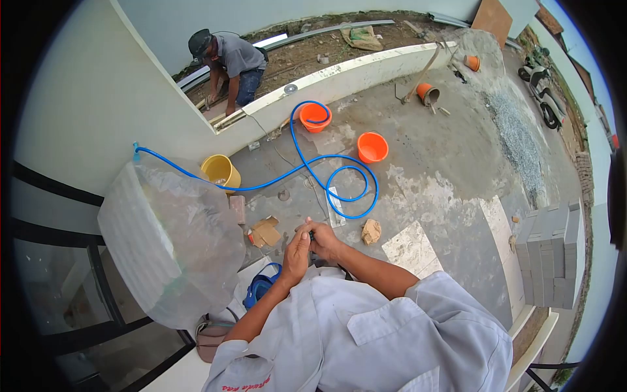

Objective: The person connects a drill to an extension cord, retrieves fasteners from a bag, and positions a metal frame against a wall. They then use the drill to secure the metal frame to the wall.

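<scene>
My left hand [297,253] and my right hand [324,239] meet in front of my chest, fingers closed. Between them shows a bit of a small dark thing; its kind cannot be made out. Just beyond my hands, a long pale strip, possibly a tool [336,208], lies on the concrete floor. A torn cardboard box [264,232] is to the left of my hands, and a crumpled brown paper lump [371,231] to the right. A blue object with a strap [260,287] sits beside my left forearm.
A blue hose [261,188] loops across the floor past a yellow bucket [221,171] and orange buckets [373,147]. Plastic sheeting [196,242] covers a bulky thing at left. A person [238,62] crouches behind the low wall [339,73]. Grey blocks [552,251] are stacked right.
</scene>
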Action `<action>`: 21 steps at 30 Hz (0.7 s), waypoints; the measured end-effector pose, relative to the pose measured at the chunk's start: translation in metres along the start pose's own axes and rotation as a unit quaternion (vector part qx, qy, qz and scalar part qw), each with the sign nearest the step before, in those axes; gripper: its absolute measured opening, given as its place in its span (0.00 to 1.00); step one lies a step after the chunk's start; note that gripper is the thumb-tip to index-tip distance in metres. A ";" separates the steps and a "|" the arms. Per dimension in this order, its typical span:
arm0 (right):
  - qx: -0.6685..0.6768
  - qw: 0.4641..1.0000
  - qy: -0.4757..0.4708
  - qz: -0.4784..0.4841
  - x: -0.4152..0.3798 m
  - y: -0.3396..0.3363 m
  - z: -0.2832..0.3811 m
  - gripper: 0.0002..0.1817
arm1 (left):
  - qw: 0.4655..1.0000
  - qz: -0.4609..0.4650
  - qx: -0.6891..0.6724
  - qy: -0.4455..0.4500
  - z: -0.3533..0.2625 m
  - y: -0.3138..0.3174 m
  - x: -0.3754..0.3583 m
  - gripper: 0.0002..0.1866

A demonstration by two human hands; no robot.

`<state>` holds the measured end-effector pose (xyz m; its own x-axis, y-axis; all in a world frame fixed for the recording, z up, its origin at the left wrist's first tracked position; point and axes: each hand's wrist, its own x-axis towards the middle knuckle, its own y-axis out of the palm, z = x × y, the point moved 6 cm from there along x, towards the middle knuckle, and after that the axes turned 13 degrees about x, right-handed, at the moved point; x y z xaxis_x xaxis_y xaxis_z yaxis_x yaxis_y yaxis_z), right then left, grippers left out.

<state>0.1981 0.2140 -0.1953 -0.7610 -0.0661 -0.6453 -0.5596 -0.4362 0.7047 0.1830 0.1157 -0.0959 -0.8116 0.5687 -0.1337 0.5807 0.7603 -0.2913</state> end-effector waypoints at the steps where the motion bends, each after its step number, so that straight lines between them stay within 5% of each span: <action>1: -0.094 0.995 -0.014 -0.011 -0.007 -0.012 0.020 0.23 | 1.000 0.019 -0.025 0.004 0.001 0.006 0.010 0.27; 6: -0.449 0.891 -0.025 -0.065 -0.050 -0.126 0.077 0.18 | 0.988 0.144 0.011 -0.047 0.030 0.031 0.050 0.23; 10: -0.611 0.777 0.128 -0.080 -0.109 -0.223 0.066 0.14 | 0.966 0.234 0.080 -0.078 0.049 0.038 0.076 0.23; 13: -0.432 0.865 0.238 -0.094 -0.140 -0.285 0.023 0.18 | 0.952 0.261 0.089 -0.134 0.057 0.031 0.101 0.22; 18: -0.247 0.947 0.047 -0.198 -0.131 -0.254 0.045 0.12 | 0.944 0.241 0.033 -0.221 0.092 0.018 0.152 0.24; 21: -0.144 0.964 -0.036 -0.222 -0.103 -0.195 0.091 0.13 | 0.921 0.320 0.126 -0.181 0.097 0.001 0.203 0.25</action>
<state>0.3557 0.3875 -0.2401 -0.4948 0.2430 -0.8343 -0.7287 -0.6392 0.2460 0.0130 0.2017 -0.2150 -0.3026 0.6986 -0.6484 0.9516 0.1831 -0.2469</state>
